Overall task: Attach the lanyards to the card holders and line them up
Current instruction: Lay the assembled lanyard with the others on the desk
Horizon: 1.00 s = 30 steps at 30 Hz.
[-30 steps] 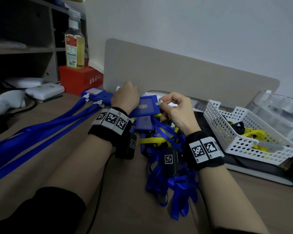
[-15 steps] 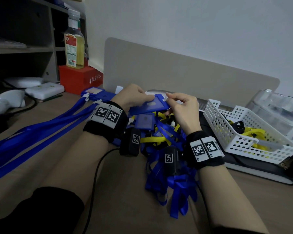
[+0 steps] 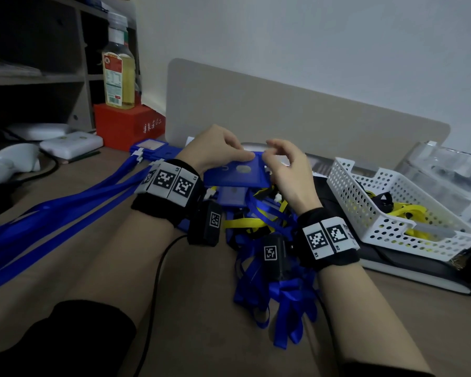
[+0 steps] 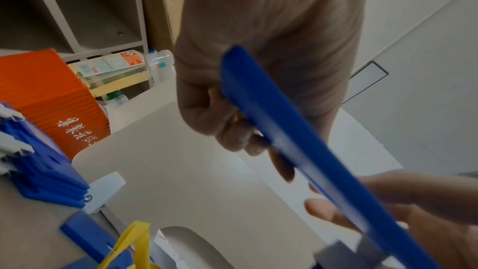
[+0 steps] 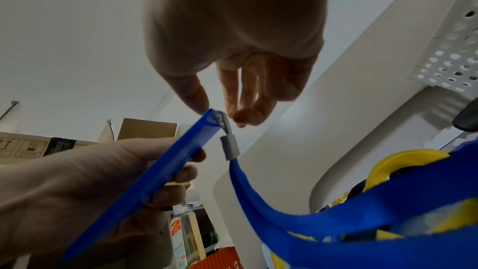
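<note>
A blue card holder (image 3: 237, 172) is held flat above the desk; my left hand (image 3: 237, 156) grips its left end, fingers curled under it in the left wrist view (image 4: 232, 126). My right hand (image 3: 269, 153) pinches at the holder's other end. In the right wrist view, thumb and fingers (image 5: 220, 114) close on the grey lanyard clip (image 5: 230, 146) at the holder's (image 5: 155, 181) slot end. A blue lanyard (image 5: 310, 222) hangs from that clip. Below lie a tangled pile of blue and yellow lanyards (image 3: 269, 268) and another blue holder (image 3: 233, 195).
At far left, several blue holders (image 3: 152, 148) lie in a row, their lanyards (image 3: 52, 208) trailing toward me. A white perforated basket (image 3: 346, 191) with yellow lanyards (image 3: 408, 213) stands right. A beige panel (image 3: 283, 118), red box (image 3: 128, 123) and bottle (image 3: 119, 77) stand behind.
The holder has tipped from upright to nearly flat in my left hand. My right hand has brought the clip up to the holder's end.
</note>
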Each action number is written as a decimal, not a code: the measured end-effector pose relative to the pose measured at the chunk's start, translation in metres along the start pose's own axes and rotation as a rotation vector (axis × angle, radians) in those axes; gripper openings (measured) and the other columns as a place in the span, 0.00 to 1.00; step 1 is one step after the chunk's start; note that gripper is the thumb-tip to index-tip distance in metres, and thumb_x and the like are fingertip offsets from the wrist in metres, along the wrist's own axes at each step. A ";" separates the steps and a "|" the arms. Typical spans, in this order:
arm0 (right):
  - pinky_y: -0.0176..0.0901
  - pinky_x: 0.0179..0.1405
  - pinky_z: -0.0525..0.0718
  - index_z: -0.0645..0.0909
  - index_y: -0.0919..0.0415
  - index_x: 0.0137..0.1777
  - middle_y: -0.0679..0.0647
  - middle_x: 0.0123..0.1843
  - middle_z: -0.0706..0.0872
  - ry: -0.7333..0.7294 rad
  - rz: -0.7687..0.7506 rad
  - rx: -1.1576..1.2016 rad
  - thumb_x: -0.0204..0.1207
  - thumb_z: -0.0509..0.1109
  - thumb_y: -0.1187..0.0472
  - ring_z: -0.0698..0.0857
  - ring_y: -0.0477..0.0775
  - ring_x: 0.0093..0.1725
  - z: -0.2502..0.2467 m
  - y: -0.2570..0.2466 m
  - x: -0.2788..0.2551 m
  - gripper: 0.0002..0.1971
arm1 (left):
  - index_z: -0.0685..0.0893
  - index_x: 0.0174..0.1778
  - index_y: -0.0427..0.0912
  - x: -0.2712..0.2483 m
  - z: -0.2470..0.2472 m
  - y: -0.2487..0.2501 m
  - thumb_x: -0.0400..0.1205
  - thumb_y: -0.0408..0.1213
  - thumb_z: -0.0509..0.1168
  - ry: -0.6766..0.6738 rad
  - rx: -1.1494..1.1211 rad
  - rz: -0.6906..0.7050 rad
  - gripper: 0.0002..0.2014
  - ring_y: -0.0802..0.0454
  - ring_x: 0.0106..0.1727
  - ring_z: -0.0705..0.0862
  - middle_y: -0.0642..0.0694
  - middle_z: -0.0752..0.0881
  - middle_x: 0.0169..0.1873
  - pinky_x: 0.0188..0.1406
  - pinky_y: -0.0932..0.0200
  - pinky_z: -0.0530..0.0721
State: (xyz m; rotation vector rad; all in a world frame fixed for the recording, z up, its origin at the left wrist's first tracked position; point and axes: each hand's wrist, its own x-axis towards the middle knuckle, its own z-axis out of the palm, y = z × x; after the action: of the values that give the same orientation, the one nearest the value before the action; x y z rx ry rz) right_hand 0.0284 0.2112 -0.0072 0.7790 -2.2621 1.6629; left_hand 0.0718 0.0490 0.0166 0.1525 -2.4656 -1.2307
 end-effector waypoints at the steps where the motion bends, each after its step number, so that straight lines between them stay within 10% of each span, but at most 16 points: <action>1: 0.44 0.39 0.80 0.82 0.54 0.59 0.42 0.41 0.84 -0.040 0.013 0.008 0.76 0.67 0.58 0.81 0.48 0.38 0.001 0.001 0.001 0.12 | 0.88 0.36 0.45 -0.001 0.000 0.001 0.73 0.46 0.77 -0.014 0.001 0.011 0.09 0.60 0.29 0.78 0.51 0.84 0.29 0.25 0.70 0.73; 7: 0.30 0.16 0.66 0.80 0.67 0.44 0.44 0.19 0.77 -0.197 0.119 0.116 0.80 0.65 0.68 0.70 0.40 0.15 0.000 -0.002 -0.001 0.05 | 0.85 0.45 0.46 0.001 0.000 -0.001 0.66 0.45 0.82 0.084 -0.035 0.032 0.17 0.54 0.34 0.79 0.50 0.82 0.34 0.28 0.64 0.74; 19: 0.33 0.12 0.53 0.79 0.71 0.51 0.59 0.30 0.78 -0.412 0.196 0.152 0.83 0.63 0.66 0.62 0.45 0.12 -0.011 0.001 0.002 0.07 | 0.78 0.58 0.48 0.001 0.004 -0.001 0.63 0.48 0.83 0.165 0.007 0.145 0.30 0.60 0.37 0.79 0.52 0.84 0.39 0.34 0.65 0.73; 24: 0.31 0.12 0.53 0.73 0.63 0.40 0.59 0.28 0.82 -0.183 0.285 0.313 0.83 0.59 0.67 0.62 0.43 0.12 -0.011 0.000 0.007 0.09 | 0.75 0.67 0.44 0.009 0.009 -0.008 0.78 0.48 0.70 0.440 0.100 0.120 0.24 0.49 0.57 0.79 0.47 0.79 0.59 0.56 0.55 0.77; 30: 0.30 0.10 0.57 0.71 0.59 0.47 0.53 0.37 0.81 -0.063 0.385 0.646 0.83 0.59 0.66 0.69 0.42 0.16 -0.015 -0.004 0.014 0.03 | 0.73 0.71 0.40 0.003 0.028 0.006 0.86 0.61 0.47 -0.085 -0.449 -0.192 0.30 0.52 0.58 0.85 0.45 0.89 0.51 0.61 0.52 0.76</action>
State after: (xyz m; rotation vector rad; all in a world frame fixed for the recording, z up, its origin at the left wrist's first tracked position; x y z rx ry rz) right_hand 0.0169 0.2209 0.0074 0.5243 -1.9994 2.6475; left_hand 0.0585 0.0723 0.0068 0.2209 -2.2120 -1.8713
